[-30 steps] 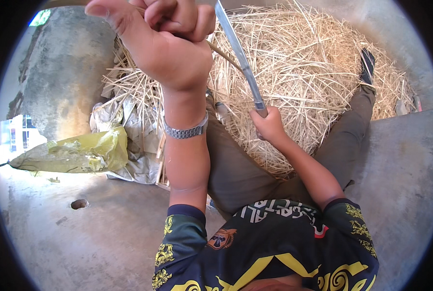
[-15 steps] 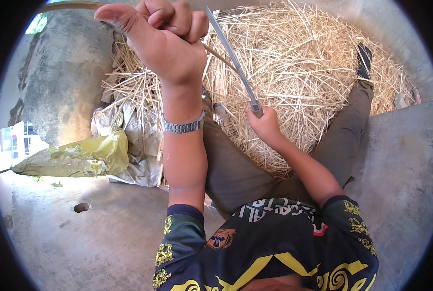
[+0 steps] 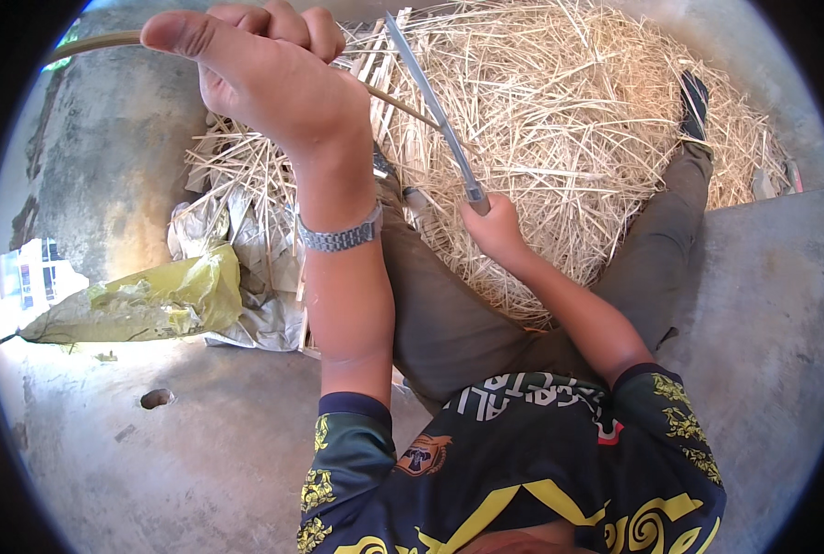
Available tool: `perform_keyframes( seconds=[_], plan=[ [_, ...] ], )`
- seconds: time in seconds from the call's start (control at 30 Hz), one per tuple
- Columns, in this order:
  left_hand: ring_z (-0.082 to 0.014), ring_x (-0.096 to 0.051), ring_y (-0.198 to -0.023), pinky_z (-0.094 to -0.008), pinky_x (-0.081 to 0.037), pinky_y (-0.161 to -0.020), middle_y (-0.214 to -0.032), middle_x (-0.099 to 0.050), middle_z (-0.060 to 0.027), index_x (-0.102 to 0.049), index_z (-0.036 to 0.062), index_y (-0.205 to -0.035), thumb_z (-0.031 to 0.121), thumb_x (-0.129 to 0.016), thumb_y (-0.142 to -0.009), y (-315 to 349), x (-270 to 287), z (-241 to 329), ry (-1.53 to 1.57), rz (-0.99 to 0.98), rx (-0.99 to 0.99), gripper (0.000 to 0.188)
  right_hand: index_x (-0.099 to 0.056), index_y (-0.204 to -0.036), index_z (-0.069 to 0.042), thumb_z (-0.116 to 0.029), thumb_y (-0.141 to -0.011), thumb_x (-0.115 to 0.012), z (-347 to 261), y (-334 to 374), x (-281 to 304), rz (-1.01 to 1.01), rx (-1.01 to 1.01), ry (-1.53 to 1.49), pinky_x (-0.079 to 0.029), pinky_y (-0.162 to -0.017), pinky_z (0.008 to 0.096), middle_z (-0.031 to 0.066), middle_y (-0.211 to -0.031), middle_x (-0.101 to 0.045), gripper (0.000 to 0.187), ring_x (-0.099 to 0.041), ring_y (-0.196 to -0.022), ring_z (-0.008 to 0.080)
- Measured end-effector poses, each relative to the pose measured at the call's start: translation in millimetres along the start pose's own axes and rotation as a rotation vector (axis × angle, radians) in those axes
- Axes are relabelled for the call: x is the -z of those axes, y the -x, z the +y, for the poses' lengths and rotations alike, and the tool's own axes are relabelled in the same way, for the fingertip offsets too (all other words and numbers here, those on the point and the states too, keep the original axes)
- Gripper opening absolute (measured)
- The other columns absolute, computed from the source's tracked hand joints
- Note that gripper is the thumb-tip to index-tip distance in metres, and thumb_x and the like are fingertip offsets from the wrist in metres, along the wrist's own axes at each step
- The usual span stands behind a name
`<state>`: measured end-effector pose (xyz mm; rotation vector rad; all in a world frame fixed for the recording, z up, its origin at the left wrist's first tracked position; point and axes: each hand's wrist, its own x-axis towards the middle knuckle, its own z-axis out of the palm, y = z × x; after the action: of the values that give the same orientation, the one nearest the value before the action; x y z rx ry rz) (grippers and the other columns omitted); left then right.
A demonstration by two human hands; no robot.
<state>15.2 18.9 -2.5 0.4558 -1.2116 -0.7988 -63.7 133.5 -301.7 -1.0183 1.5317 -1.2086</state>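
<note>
My left hand (image 3: 278, 83) is raised at the upper left, fingers curled around a thin brown cane-like stick (image 3: 98, 42). One end of the stick runs off to the upper left; the other slants down to the right behind my wrist. In my right hand (image 3: 495, 228) is a knife (image 3: 433, 102) with a long straight grey blade, its tip pointing up and slightly left. The stick's right end meets or crosses the blade near its middle; contact between them cannot be made out for certain.
A big heap of pale straw-like strips (image 3: 559, 111) lies between and beyond my outstretched legs (image 3: 449, 314). To the left are a yellow plastic sack (image 3: 162, 295), crumpled grey sacking (image 3: 269, 319) and a concrete pillar (image 3: 116, 138). The concrete floor (image 3: 199, 443) has a small hole (image 3: 157, 398).
My left hand has shifted left with the stick, so more of it shows at the upper left. The knife in my right hand has moved slightly left and up.
</note>
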Motion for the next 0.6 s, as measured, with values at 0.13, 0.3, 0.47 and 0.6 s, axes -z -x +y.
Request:
perform_keyframes(
  seconds=[0.13,0.3,0.47,0.6],
  plan=[
    [-0.0108,-0.012,-0.049,-0.0290,-0.013,-0.043,-0.055,-0.014,0.0037,-0.026,0.0173,-0.072,0.080,-0.034,-0.092,-1,2,2,-0.035,0.024,-0.017,0.067,-0.055,-0.080,-0.002,-0.010,-0.089,-0.063,25,-2,12,-0.013,-0.582,-0.233,-0.036,-0.035,0.0298,0.0035,-0.056,-0.053,0.015,-0.046,-0.039,0.0114],
    [-0.0112,-0.018,-0.047,-0.0282,-0.018,-0.044,-0.057,-0.020,0.0028,-0.027,0.0152,-0.072,0.078,-0.031,-0.094,0,8,-3,-0.085,0.044,-0.086,0.067,-0.055,-0.074,-0.004,-0.013,-0.089,-0.065,-4,4,18,-0.071,-0.361,-0.027,-0.039,-0.038,0.0319,0.0034,-0.056,-0.054,0.020,-0.046,-0.040,0.0128],
    [-0.0117,-0.023,-0.047,-0.0260,-0.023,-0.045,-0.060,-0.025,0.0019,-0.030,0.0138,-0.072,0.078,-0.029,-0.095,1,0,3,-0.107,0.085,-0.056,0.068,-0.056,-0.062,-0.003,-0.019,-0.087,-0.065,-28,6,3,-0.042,-0.076,-0.028,-0.041,-0.051,0.0363,0.0053,-0.056,-0.056,0.031,-0.051,-0.048,0.0173],
    [-0.0113,-0.024,-0.046,-0.0255,-0.024,-0.044,-0.060,-0.024,0.0021,-0.029,0.0135,-0.072,0.077,-0.031,-0.095,2,1,1,-0.149,0.098,-0.099,0.067,-0.056,-0.064,-0.004,-0.019,-0.087,-0.064,14,10,2,-0.041,-0.164,0.069,-0.041,-0.052,0.0358,0.0052,-0.056,-0.056,0.030,-0.052,-0.050,0.0168]
  ],
)
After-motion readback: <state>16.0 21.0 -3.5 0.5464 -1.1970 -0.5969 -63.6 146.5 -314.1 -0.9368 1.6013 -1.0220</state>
